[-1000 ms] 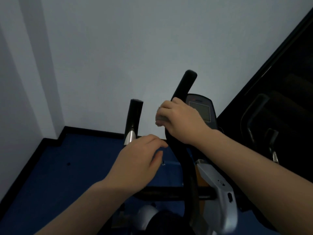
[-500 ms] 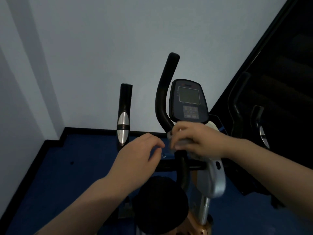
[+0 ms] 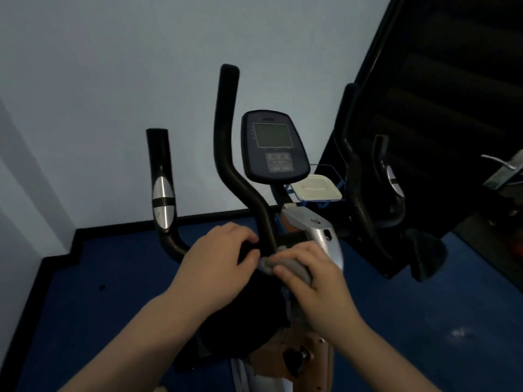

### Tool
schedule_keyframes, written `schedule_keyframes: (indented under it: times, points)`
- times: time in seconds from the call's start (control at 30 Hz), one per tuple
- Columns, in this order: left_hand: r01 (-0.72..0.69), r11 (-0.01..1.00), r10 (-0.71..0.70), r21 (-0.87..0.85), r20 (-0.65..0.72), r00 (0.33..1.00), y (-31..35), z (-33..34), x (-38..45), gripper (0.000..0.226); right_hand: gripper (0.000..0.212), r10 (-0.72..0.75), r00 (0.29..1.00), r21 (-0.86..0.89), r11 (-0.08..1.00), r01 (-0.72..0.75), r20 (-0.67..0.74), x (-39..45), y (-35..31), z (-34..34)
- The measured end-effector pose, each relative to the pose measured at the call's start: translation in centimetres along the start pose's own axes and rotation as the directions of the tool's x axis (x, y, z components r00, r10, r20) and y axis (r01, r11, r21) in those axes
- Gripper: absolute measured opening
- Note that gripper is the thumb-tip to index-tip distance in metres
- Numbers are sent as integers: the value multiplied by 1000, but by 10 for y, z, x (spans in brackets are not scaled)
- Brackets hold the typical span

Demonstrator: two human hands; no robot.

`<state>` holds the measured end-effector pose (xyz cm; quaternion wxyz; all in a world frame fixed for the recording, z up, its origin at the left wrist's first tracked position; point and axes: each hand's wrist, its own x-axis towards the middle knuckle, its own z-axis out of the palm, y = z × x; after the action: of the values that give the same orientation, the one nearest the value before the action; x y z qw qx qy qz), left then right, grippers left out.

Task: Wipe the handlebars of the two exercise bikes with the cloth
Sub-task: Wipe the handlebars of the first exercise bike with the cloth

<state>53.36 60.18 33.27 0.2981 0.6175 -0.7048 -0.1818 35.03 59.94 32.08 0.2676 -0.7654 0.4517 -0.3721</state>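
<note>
I stand facing a pale, plain wall in dim light. Its black skirting board steps around a corner at my left. The floor is dark blue. To my right stands a large black panel.

There are two hands, a left hand and a right hand. There is one grey cloth. There is one bike screen. Four black handlebar bars stick up. Two of them have silver grips. One white tray sits behind.
</note>
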Motion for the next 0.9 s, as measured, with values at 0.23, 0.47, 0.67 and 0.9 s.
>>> schedule_keyframes:
  times: [0.23, 0.47, 0.67, 0.9]
  points:
    - [-2, 999, 2, -38, 18, 1000, -3, 0, -1, 24, 21, 221, 929, -527, 774, -352, -295, 50, 0, 16]
    - [0, 997, 2, -75, 27, 1000, -8, 1, -1, 21, 19, 59, 991, -473, 874, -111, -124, 34, 16, -6]
    - [16, 997, -15, -79, 14, 1000, -8, 2, -2, 21, 20, 202, 957, -436, 857, -276, -210, 56, 4, 19]
    - [15, 996, -14, -90, 13, 1000, -5, 1, -4, 21, 16, 180, 970, -292, 930, -222, -162, 52, 2, -15]
